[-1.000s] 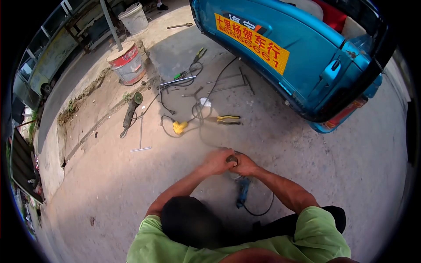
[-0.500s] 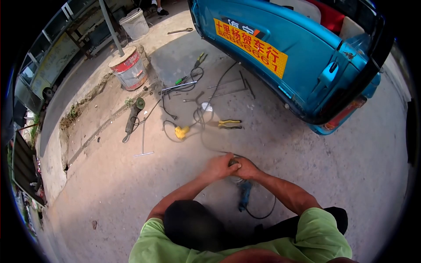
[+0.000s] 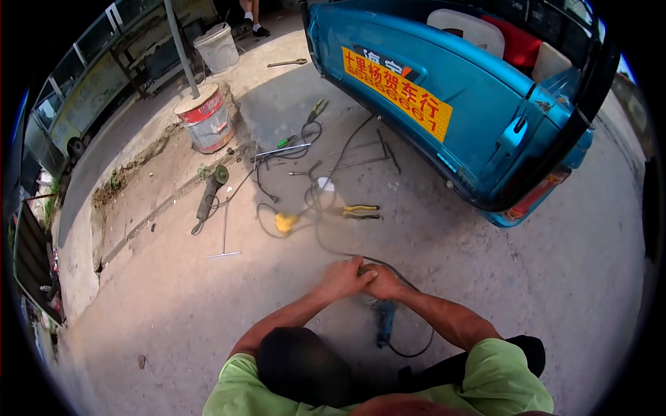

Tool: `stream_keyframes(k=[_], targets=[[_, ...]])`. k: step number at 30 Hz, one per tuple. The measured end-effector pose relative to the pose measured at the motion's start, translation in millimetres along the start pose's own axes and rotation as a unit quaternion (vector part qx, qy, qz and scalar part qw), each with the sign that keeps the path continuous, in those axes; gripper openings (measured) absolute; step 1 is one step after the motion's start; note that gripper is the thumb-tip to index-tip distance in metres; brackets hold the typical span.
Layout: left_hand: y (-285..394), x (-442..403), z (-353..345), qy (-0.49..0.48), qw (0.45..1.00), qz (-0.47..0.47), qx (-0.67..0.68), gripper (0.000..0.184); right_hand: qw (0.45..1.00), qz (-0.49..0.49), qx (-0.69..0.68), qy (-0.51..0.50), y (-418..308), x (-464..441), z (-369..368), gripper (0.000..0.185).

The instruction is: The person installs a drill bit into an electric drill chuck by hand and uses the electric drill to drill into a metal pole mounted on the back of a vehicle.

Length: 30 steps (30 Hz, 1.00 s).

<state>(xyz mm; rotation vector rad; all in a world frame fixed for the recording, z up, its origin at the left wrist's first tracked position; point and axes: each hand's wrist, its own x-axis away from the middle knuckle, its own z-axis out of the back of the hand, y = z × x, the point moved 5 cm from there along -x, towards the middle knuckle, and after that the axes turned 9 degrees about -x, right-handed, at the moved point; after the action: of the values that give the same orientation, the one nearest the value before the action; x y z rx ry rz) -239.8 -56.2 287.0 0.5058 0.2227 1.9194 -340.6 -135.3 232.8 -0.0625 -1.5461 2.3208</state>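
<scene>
- Concrete ground (image 3: 173,298) fills the frame, with one blue vehicle (image 3: 430,90) at upper right bearing one yellow sticker (image 3: 395,87).
- Two hands at centre, just below the middle of the frame: left hand (image 3: 341,279) and right hand (image 3: 386,284) meet, fingers curled in, both closed about one small dark part (image 3: 364,271). Each finger's exact place cannot be told.
- One blue tool (image 3: 384,324) on the ground at lower centre, below the hands, with one cord (image 3: 429,336) looping to its right.
- One yellow connector (image 3: 285,222) left of centre; one pair of pliers (image 3: 361,211) to its right, handles yellow.
- One white scrap (image 3: 325,184) above them, among looped cables (image 3: 314,201) too tangled to count.
- One grinder (image 3: 211,194) at left; one T-bar (image 3: 224,229) just beside it, crosspiece toward the bottom of the frame.
- Two buckets at upper left: one white bucket (image 3: 216,50), one red-banded bucket (image 3: 207,123) with one pole (image 3: 182,52) upright in it.
- One wrench (image 3: 286,63) at upper centre; another person's foot (image 3: 261,32) above it.
</scene>
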Motion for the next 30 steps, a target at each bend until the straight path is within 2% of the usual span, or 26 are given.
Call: stream_keyframes(k=[4,7,10,13,16,18,20,22,23,25,28,30], targets=[[-9.6,-4.6,-23.5,0.034,0.998,0.044,0.007,0.052,0.998,-0.041,0.034,0.014,15.8,-3.4,-6.2,0.035],[-10.5,-5.8,-33.6,0.049,0.997,0.043,0.028,0.051,0.998,-0.039,0.045,0.016,26.0,-5.8,-9.8,0.034],[-8.8,-6.8,-32.1,0.075,0.995,-0.001,0.067,0.048,0.996,-0.069,0.048,-0.011,20.9,-4.0,-6.8,0.034],[-9.6,-6.5,-32.8,0.061,0.989,-0.068,0.114,0.043,0.998,-0.057,0.022,-0.032,23.1,-0.7,-6.0,0.036],[-8.3,-2.0,-33.4,0.096,0.979,-0.153,0.094,0.039,0.991,-0.082,-0.009,-0.107,31.2,0.8,-7.1,0.039],[-1.1,3.0,-20.9,0.084,0.976,-0.179,0.092,0.036,0.981,-0.091,0.015,-0.169,1.9,6.6,2.3,0.039],[-11.1,1.5,-35.5,0.147,0.966,-0.187,0.100,0.036,0.998,0.013,0.022,-0.049,52.5,-3.6,-18.5,0.038],[-7.4,-1.1,-30.4,0.073,0.988,-0.084,0.108,0.039,0.999,-0.044,0.016,-0.014,37.8,0.2,-14.9,0.038],[4.6,-10.3,-38.6,0.069,0.986,-0.079,0.126,0.040,0.998,-0.064,0.002,0.024,48.5,10.4,-7.8,0.037],[-8.2,-5.6,-36.0,0.098,0.985,-0.012,0.138,0.041,0.997,-0.049,-0.026,0.055,49.3,-0.4,-15.5,0.036],[-7.8,-5.0,-36.4,0.111,0.987,0.016,0.116,0.044,0.996,-0.075,0.019,0.053,46.1,-1.2,-17.0,0.035],[-6.8,-8.4,-42.4,0.069,0.993,0.043,0.087,0.047,0.995,-0.087,0.036,0.041,41.2,0.7,-16.5,0.035]])
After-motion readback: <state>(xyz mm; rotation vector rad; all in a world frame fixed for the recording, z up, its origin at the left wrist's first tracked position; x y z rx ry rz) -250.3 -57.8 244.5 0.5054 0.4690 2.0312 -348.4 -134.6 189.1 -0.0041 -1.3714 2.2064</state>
